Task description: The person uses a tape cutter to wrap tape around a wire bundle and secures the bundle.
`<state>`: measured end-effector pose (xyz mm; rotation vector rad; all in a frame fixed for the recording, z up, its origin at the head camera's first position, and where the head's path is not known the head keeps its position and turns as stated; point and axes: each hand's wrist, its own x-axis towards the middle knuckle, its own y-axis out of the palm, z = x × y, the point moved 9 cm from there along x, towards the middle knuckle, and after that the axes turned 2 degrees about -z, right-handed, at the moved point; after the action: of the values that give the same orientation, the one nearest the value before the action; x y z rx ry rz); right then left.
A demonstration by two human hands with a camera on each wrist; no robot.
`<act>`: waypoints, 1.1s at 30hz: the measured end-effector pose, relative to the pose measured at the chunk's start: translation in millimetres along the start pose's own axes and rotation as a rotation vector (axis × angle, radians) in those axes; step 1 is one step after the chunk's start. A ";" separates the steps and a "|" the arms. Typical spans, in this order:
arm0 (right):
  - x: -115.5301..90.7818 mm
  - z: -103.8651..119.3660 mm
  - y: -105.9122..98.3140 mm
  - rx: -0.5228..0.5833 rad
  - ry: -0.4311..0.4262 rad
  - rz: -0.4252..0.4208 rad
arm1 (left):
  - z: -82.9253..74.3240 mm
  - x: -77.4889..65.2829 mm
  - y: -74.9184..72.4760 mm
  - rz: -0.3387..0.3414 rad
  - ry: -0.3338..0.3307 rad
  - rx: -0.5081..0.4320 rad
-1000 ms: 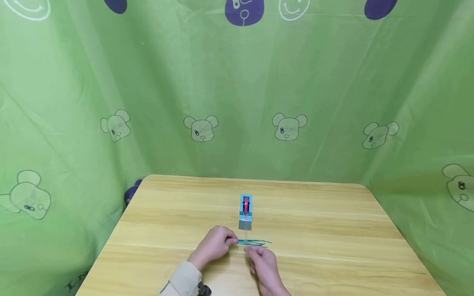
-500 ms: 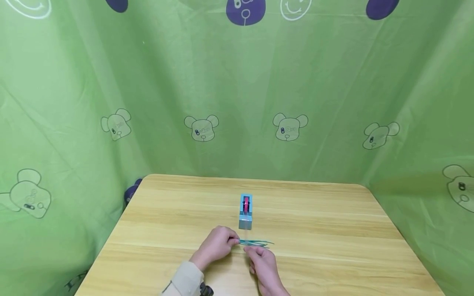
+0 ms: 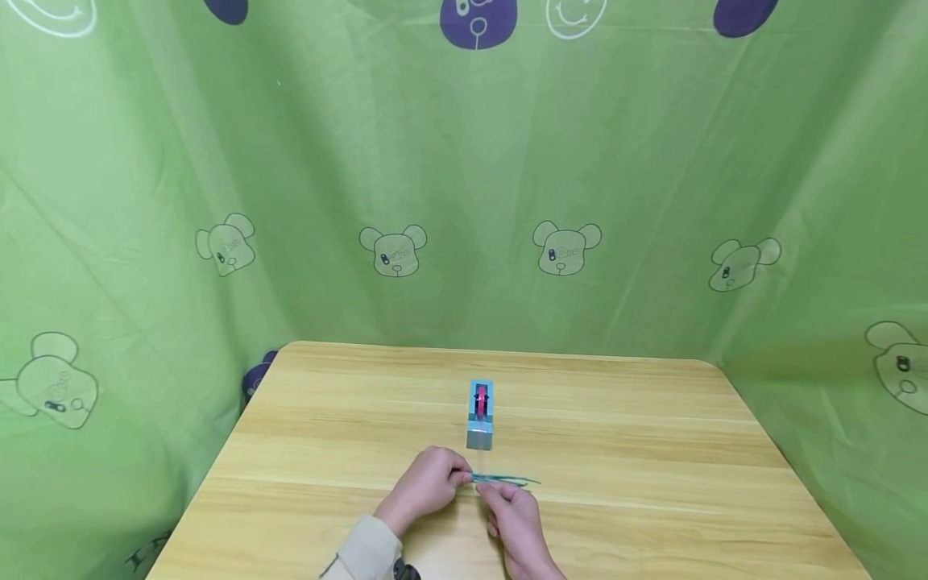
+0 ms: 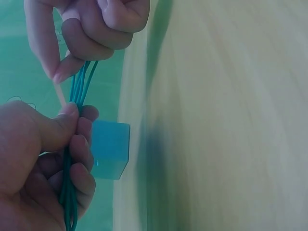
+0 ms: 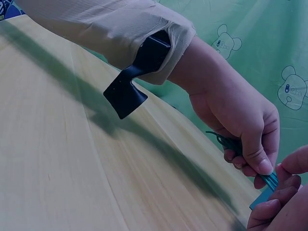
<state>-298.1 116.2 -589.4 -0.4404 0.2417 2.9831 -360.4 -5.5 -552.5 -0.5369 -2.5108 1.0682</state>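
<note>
My left hand (image 3: pixel 428 485) grips a bundle of thin green cords (image 4: pixel 70 204), their loose ends sticking out to the right in the head view. Opposite it, my right hand (image 3: pixel 516 517) pinches the end of a strip of clear tape (image 4: pixel 60 94). That strip runs from a blue tape dispenser (image 3: pixel 479 436) just beyond the hands and passes by the cords at the left thumb; whether it touches them I cannot tell. Seen from the right wrist, the cords (image 5: pixel 270 181) come out between the left thumb and fingers. A pink tape roll (image 3: pixel 482 400) sits in the dispenser.
Under the hands lies a light wooden table (image 3: pixel 623 451). A green curtain (image 3: pixel 471 161) with bear prints surrounds its back and sides. A black camera mount (image 5: pixel 137 72) is strapped at the left sleeve.
My left hand has shifted slightly right and nearer to me with the cords, bringing them closer to the right fingertips. The right hand and dispenser stay nearly still.
</note>
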 end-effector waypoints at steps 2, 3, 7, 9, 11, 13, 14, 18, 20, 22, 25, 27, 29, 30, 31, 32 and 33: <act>-0.7 0.7 0.5 0.002 -0.007 0.001 | -0.5 -0.5 0.3 0.001 0.000 0.002; -1.5 1.4 0.7 0.002 -0.010 -0.002 | -1.4 -0.9 0.0 0.002 0.001 0.004; -2.4 2.7 0.8 0.004 -0.024 -0.006 | -5.0 -2.5 -0.8 0.002 0.005 0.014; -2.0 2.2 0.3 0.006 -0.023 -0.011 | -7.4 -3.2 -1.2 0.001 0.016 0.025; -1.2 1.2 -0.4 0.010 -0.023 -0.015 | -9.1 -3.4 -0.5 0.010 0.027 0.032; -0.6 -0.1 -1.1 0.013 -0.020 -0.016 | -10.6 -3.7 0.6 0.024 0.039 0.037; -0.4 -0.8 -1.3 0.013 -0.018 -0.018 | -11.0 -3.9 1.3 0.032 0.045 0.039; -0.7 -1.7 -1.6 0.016 -0.017 -0.026 | -12.4 -4.7 2.5 0.046 0.055 0.040; -1.5 -0.7 -1.5 0.016 -0.025 -0.033 | -13.5 -5.2 2.1 0.040 0.059 0.045; -3.1 0.9 -1.5 0.016 -0.035 -0.040 | -14.9 -6.0 1.2 0.029 0.062 0.056; -5.1 2.1 -2.0 0.004 -0.042 -0.056 | -16.8 -7.3 1.1 0.013 0.068 0.088; -5.7 1.9 -2.8 -0.010 -0.039 -0.069 | -17.5 -8.2 1.3 0.005 0.069 0.110; -5.1 0.4 -3.6 -0.034 -0.030 -0.084 | -17.9 -8.8 1.7 -0.001 0.068 0.126; -4.8 -0.2 -3.9 -0.048 -0.027 -0.090 | -18.0 -9.2 1.6 -0.006 0.068 0.133; -4.2 -0.6 -4.3 -0.061 -0.025 -0.095 | -18.3 -9.4 1.4 -0.011 0.070 0.138; -3.6 -0.9 -4.5 -0.072 -0.025 -0.098 | -18.6 -9.6 1.1 -0.017 0.072 0.143; -3.3 -1.5 -4.7 -0.085 -0.023 -0.105 | -18.8 -9.7 0.8 -0.022 0.073 0.146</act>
<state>-293.9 120.3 -590.5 -0.4139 0.0877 2.9019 -343.2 1.8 -542.6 -0.4960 -2.3483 1.1908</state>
